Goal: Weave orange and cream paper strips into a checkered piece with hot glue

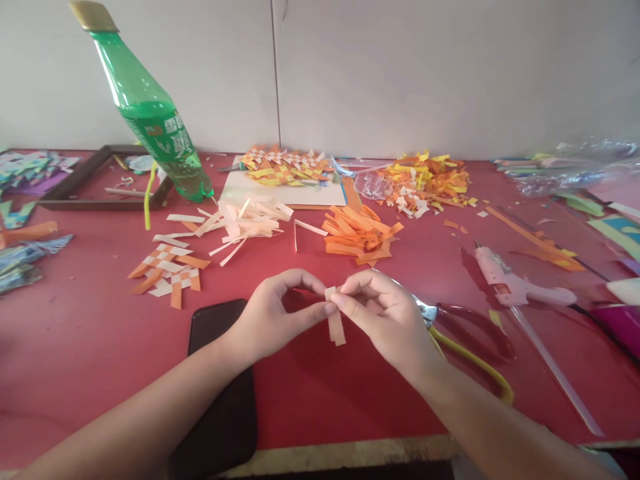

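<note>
My left hand (273,313) and my right hand (383,313) meet just above the red table (100,333), near its front middle. Both pinch the same pale peach paper strips (336,320), which hang down between the fingertips. Behind the hands lie a pile of pale strips (240,223) and a pile of orange strips (357,233). A small woven orange-and-white piece (167,267) lies to the left.
A black phone (220,373) lies under my left forearm. Red-and-yellow scissors (470,340) and a pink glue gun (515,283) are on the right. A green bottle (155,127), a wooden frame (95,180), woven mats (285,167) and scraps (430,180) line the back.
</note>
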The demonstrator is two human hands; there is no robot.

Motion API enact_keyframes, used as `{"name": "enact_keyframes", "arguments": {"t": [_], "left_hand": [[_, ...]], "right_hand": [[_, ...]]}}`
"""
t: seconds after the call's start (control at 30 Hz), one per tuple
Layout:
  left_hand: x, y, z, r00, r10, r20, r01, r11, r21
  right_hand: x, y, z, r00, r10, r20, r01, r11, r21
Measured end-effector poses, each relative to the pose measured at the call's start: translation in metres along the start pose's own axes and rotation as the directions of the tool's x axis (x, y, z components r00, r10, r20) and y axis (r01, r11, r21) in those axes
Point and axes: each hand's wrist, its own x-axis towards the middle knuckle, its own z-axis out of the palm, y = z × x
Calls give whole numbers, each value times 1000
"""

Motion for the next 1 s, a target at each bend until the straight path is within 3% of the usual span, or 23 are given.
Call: {"name": "enact_keyframes", "arguments": {"t": [0.17, 0.27, 0.4, 0.53, 0.6, 0.67, 0.77, 0.83, 0.9, 1.0], "left_hand": [[0, 0, 1, 998, -61, 21, 64, 985, -163], [0, 2, -1, 997, -83, 6, 81, 952, -294], [1, 1, -4, 986, -127, -111, 52, 856, -515], [6, 2, -7, 971, -215, -108, 102, 773, -626], [7, 4, -8, 963, -259, -77, 156, 765, -625], [8, 5, -8, 957, -284, -55, 190, 759, -623], [9, 3, -8, 955, -291, -59, 192, 757, -624], [10, 2, -8, 952, -298, -68, 190, 754, -629], [10, 1, -8, 949, -305, -76, 190, 750, -634], [11, 1, -8, 946, -313, -87, 190, 750, -633]], "right_hand": [[1, 0, -1, 999, -48, -1, 48, 996, -79], [1, 3, -4, 985, -174, -6, 167, 955, -247], [2, 8, -4, 918, -382, 102, 378, 770, -515], [4, 2, -10, 852, -500, 158, 473, 604, -642], [3, -7, -27, 861, -484, 158, 428, 519, -740], [2, -16, -58, 914, -390, 114, 287, 421, -861], [1, -20, -125, 977, -177, -116, -71, 243, -967], [2, -13, -170, 947, -85, -309, -304, 71, -950], [4, -3, -205, 943, -23, -332, -332, -1, -943], [5, 13, -235, 944, 25, -329, -330, 31, -944]]}}
